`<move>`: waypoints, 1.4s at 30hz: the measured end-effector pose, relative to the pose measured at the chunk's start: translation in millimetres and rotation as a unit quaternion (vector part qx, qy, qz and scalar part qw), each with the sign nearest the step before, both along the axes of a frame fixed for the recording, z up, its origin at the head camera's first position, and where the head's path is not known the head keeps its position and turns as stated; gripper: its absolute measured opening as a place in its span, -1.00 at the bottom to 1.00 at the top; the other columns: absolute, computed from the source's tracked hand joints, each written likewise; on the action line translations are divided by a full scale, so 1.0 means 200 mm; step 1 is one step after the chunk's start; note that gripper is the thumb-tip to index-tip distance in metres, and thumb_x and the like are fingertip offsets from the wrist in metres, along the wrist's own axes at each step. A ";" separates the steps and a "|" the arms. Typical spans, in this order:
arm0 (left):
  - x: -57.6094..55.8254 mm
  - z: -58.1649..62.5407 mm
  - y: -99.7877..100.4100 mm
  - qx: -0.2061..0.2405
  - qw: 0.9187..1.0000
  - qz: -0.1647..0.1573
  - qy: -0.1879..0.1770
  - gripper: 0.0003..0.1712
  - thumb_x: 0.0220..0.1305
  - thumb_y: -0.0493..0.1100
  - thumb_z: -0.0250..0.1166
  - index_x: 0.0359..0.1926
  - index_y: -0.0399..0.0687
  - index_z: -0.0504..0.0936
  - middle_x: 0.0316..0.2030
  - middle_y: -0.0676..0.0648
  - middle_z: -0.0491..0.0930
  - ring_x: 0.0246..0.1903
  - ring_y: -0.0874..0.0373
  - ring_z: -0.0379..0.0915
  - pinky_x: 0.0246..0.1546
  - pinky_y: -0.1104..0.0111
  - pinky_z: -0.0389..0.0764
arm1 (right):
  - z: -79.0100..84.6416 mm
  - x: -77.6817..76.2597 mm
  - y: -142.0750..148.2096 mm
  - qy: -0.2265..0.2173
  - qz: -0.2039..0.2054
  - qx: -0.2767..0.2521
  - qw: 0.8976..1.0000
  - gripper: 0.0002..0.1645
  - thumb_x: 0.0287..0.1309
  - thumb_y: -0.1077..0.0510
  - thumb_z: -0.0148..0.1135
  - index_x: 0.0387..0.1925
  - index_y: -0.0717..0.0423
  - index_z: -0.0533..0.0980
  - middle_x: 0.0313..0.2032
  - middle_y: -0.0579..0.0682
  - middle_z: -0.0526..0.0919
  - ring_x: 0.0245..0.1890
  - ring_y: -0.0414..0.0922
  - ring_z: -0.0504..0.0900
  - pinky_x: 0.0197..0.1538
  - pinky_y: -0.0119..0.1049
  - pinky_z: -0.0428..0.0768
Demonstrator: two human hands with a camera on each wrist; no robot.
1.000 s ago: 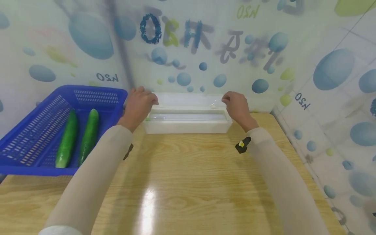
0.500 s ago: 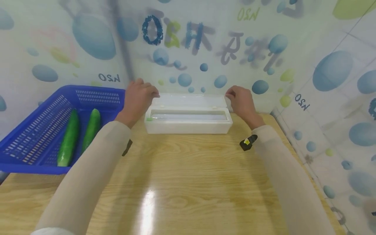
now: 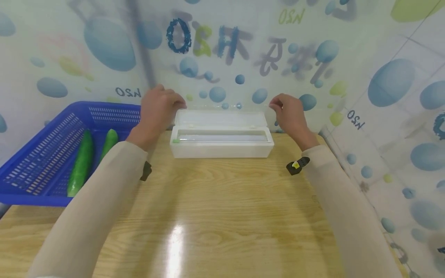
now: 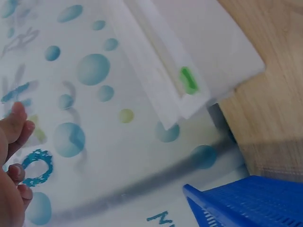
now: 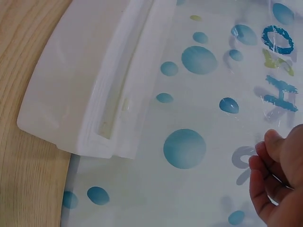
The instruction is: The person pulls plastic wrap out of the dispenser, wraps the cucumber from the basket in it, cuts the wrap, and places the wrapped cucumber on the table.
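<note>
A white cling film dispenser point(image 3: 222, 150) stands at the back of the wooden table with its lid point(image 3: 222, 118) raised against the wall. From it rises a sheet of clear cling film point(image 3: 226, 106), faint except for its shiny top edge. My left hand point(image 3: 158, 110) pinches that edge at the left corner, thumb against fingertips. At the opposite corner my right hand point(image 3: 290, 116) pinches it likewise, and the right wrist view shows film wrinkles point(image 5: 251, 125) running to its fingertips. A small green piece point(image 4: 189, 80) sits at the dispenser's left end.
A blue plastic basket point(image 3: 38, 200) stands at the left, holding two cucumbers; one cucumber point(image 3: 81, 164) lies in plain sight, the other point(image 3: 110, 141) is partly behind my left sleeve. A patterned wall point(image 3: 240, 58) rises right behind the dispenser. Another wall borders the table's right side.
Both hands have risen and moved slightly apart from just above the dispenser, drawing the film's edge upward past the lid. The dispenser and basket have stayed in place.
</note>
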State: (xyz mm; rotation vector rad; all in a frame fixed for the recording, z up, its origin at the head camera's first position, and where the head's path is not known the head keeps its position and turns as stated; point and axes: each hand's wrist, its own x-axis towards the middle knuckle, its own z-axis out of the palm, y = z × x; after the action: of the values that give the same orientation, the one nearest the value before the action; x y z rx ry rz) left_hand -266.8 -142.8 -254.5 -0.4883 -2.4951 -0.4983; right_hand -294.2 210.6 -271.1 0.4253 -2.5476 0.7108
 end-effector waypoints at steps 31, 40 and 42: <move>0.10 0.30 0.01 -0.020 0.995 -0.012 0.095 -0.83 0.17 -0.19 0.38 -0.27 -0.21 0.75 -0.34 -0.18 0.70 -0.43 -0.07 0.34 -0.39 0.19 0.29 | 0.21 0.08 0.02 0.153 0.018 0.006 0.988 -0.76 0.33 0.18 0.11 -0.22 0.34 0.55 -0.32 0.23 0.62 -0.46 0.08 0.50 -0.36 -0.12 0.41; 0.15 0.36 0.01 -0.014 0.994 -0.006 0.110 -0.83 0.22 -0.15 0.34 -0.26 -0.15 0.75 -0.33 -0.15 0.70 -0.43 -0.04 0.32 -0.44 0.24 0.23 | 0.27 0.11 0.03 0.210 0.036 -0.004 0.977 -0.74 0.31 0.17 0.14 -0.27 0.36 0.56 -0.34 0.24 0.62 -0.41 0.07 0.54 -0.37 -0.17 0.42; 0.16 0.36 0.01 -0.013 0.992 -0.011 0.122 -0.83 0.21 -0.15 0.35 -0.26 -0.16 0.75 -0.35 -0.15 0.70 -0.45 -0.04 0.31 -0.46 0.24 0.23 | 0.28 0.12 0.03 0.209 0.035 -0.006 0.977 -0.74 0.31 0.16 0.14 -0.28 0.35 0.56 -0.34 0.22 0.63 -0.39 0.05 0.55 -0.35 -0.20 0.41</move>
State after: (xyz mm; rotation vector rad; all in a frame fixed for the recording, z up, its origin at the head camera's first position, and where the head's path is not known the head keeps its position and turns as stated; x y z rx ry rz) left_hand -235.6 -140.8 -182.7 -0.5529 -2.2653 -0.3904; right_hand -269.7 215.9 -215.6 0.5955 -2.1403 0.5890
